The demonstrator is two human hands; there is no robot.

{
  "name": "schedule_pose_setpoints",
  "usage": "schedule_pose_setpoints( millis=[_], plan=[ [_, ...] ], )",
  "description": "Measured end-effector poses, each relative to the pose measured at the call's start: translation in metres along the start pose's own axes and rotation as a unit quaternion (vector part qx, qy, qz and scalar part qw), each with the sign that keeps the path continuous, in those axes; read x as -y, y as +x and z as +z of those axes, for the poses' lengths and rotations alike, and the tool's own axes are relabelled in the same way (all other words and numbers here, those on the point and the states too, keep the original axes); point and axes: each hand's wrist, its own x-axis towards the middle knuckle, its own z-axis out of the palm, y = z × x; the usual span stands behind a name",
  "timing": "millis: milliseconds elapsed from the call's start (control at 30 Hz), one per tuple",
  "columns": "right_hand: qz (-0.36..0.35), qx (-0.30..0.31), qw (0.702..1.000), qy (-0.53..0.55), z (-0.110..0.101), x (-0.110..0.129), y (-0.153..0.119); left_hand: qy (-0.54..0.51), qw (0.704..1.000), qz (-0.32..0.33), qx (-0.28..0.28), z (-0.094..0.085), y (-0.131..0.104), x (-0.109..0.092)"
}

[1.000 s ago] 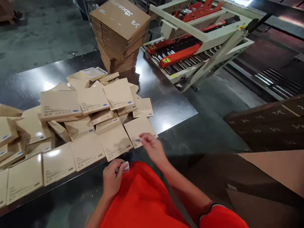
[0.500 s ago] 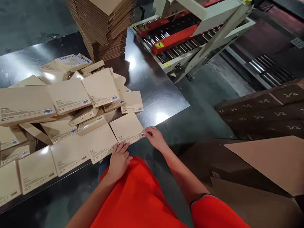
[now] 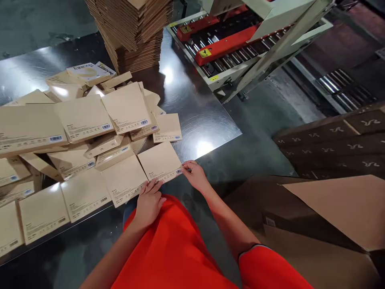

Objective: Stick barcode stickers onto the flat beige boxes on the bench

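Note:
A flat cream box lies at the table's front edge, at the right end of a row of similar boxes. My right hand pinches its right corner, beside a small blue barcode label. My left hand rests with its fingers spread over the front edge, where this box meets the neighbouring box. Behind the row, more cream boxes lie in an uneven heap, some tilted. A white-topped box lies at the back of the heap.
Folded cardboard is stacked high on the metal table. Beyond stands a roller conveyor with red guides. At the right are an open carton and stacked brown cartons.
The view has shifted slightly. Both hands stay at the same box, and the boxes keep their arrangement.

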Motion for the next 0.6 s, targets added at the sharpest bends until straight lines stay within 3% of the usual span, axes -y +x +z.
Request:
schedule_pose_setpoints(
  millis=[300,600],
  plan=[
    [-0.003,-0.024,0.998,-0.054,0.004,0.008,-0.001,0.018,1.0,0.008,0.014,0.0,0.0,0.002],
    [0.057,-0.034,0.992,-0.103,0.005,0.011,0.006,-0.016,1.0,-0.008,0.0,0.001,-0.001,0.001]
  ],
)
